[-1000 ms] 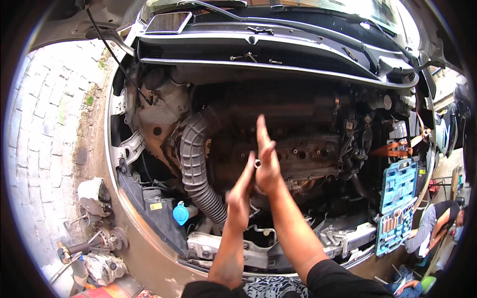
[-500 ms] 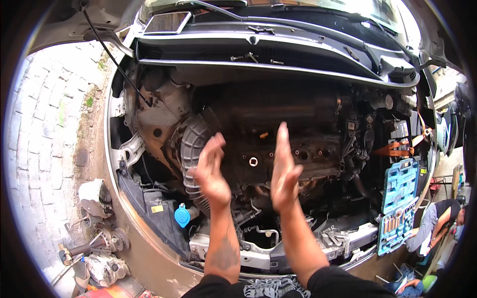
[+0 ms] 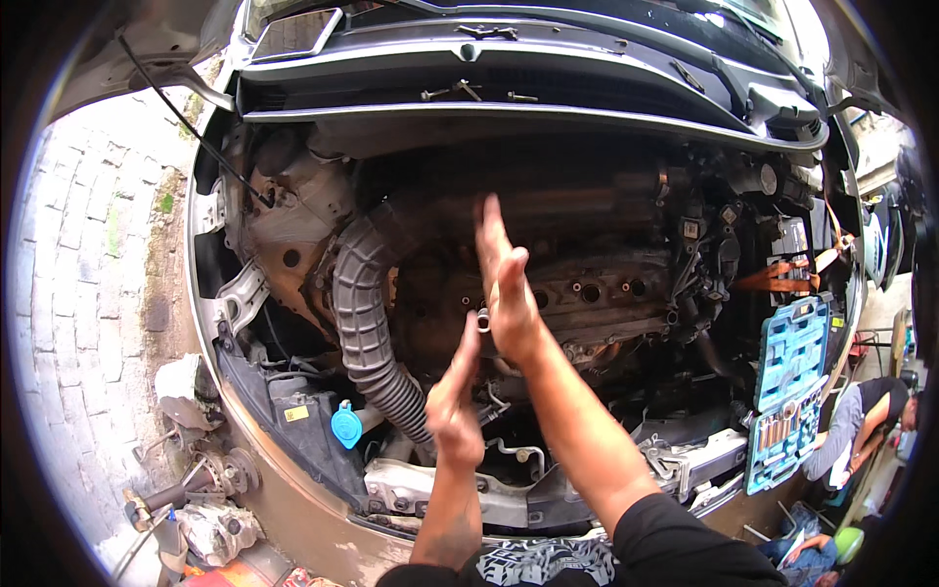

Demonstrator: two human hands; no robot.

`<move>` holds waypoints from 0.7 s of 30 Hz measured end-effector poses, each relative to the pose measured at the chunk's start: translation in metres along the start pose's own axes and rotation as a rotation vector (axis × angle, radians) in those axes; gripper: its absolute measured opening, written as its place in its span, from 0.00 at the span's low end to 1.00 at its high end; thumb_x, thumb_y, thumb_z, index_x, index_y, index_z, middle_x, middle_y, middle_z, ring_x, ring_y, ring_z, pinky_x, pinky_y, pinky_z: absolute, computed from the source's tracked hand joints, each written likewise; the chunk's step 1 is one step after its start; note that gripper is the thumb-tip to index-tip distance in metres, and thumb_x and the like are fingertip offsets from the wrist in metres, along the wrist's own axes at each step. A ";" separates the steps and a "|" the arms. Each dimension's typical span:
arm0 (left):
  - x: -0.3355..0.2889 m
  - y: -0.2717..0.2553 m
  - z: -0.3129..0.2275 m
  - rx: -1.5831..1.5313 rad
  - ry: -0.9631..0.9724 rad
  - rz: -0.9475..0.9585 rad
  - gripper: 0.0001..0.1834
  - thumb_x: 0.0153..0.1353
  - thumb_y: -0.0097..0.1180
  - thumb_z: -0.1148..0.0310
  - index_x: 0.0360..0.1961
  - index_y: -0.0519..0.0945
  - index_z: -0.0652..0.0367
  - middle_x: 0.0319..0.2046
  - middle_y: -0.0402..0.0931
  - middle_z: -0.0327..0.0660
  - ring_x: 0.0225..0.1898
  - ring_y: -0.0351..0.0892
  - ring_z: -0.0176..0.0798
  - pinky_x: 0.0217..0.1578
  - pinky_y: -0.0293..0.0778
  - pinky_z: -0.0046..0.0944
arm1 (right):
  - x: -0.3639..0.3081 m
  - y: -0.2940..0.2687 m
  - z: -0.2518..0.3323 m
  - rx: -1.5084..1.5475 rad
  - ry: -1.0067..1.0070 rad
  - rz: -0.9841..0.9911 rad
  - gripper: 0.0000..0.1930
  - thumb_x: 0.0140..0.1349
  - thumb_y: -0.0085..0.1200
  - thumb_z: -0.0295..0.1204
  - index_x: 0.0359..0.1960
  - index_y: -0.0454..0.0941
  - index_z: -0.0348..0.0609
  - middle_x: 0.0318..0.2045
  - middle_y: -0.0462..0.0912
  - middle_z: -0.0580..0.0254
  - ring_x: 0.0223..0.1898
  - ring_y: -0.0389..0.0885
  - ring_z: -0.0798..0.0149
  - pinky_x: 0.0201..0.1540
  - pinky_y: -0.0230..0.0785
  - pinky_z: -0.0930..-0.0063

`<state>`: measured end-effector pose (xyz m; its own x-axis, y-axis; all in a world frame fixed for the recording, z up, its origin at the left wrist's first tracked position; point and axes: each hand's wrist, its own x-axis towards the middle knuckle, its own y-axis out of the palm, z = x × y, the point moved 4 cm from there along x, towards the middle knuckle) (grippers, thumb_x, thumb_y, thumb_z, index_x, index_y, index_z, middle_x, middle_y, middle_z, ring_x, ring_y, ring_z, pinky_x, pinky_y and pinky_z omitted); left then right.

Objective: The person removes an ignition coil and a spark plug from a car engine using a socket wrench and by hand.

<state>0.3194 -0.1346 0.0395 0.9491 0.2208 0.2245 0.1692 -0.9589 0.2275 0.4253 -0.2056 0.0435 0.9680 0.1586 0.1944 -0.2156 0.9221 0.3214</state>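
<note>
Both my hands are held edge-on over the engine in a car's engine bay, with nothing visible in either. My left hand is lower and nearer to me, its fingers stretched out, slightly blurred. My right hand sits farther forward, flat, its thumb raised apart from the fingers. A small bright metal ring shows between them, partly hidden; I cannot tell exactly what it is. To the left of my hands runs a grey ribbed air hose.
An open blue tool case with sockets rests on the bay's right edge. A blue reservoir cap is at front left. Several bolts lie on the cowl. A thin prop rod stands at left. Another person sits at far right.
My hands have moved closer together, the right one forward and left, the left one back toward me. The view has shifted slightly. An orange piece on the engine no longer shows.
</note>
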 end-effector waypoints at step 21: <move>-0.013 -0.029 0.002 -0.387 -0.101 0.510 0.64 0.62 0.14 0.18 0.53 0.76 0.77 0.61 0.73 0.63 0.63 0.73 0.54 0.68 0.64 0.52 | 0.039 -0.026 0.027 -0.222 -0.152 -0.118 0.50 0.75 0.26 0.64 0.75 0.46 0.22 0.78 0.46 0.37 0.81 0.40 0.47 0.80 0.31 0.64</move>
<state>0.3030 -0.1100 0.0278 0.9084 -0.2818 0.3089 -0.3999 -0.8011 0.4453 0.4650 -0.2332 0.0678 0.9507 0.0061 0.3101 -0.0528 0.9884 0.1423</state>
